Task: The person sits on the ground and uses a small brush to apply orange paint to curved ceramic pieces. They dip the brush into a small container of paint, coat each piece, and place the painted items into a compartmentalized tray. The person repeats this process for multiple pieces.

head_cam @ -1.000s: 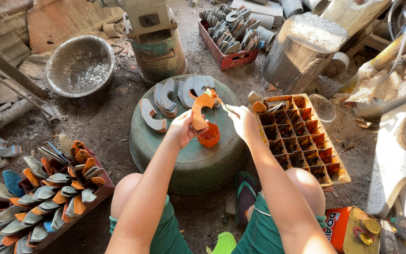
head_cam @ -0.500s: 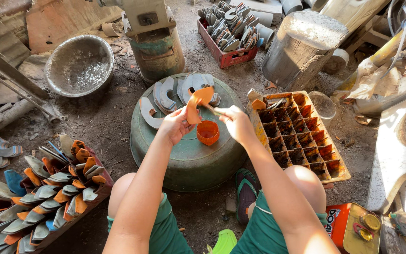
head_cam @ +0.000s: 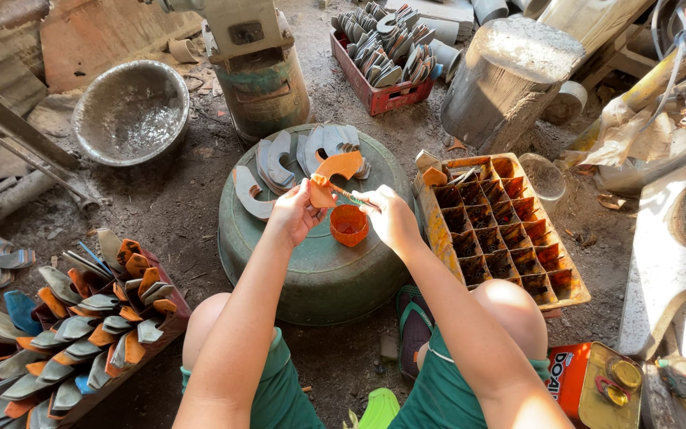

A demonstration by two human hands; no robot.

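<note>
As left hand [head_cam: 294, 213] hides blade [head_cam: 333, 173] base, brush [head_cam: 348, 195] tip unclear

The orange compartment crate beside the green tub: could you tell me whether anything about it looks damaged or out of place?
The compartment crate lies flat, its cells nearly all empty, with only a few scraps in the far corner. Its dividers are smeared with orange paint. Nothing looks broken or spilled.

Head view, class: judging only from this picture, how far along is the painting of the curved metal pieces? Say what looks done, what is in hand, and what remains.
Done: orange-tipped pieces fill the crate at left. In hand: the left hand holds a curved piece, mostly orange, while the right hand applies a brush above the small paint cup. Left: grey unpainted pieces lie on the upturned green tub, and more fill the red crate.
</note>
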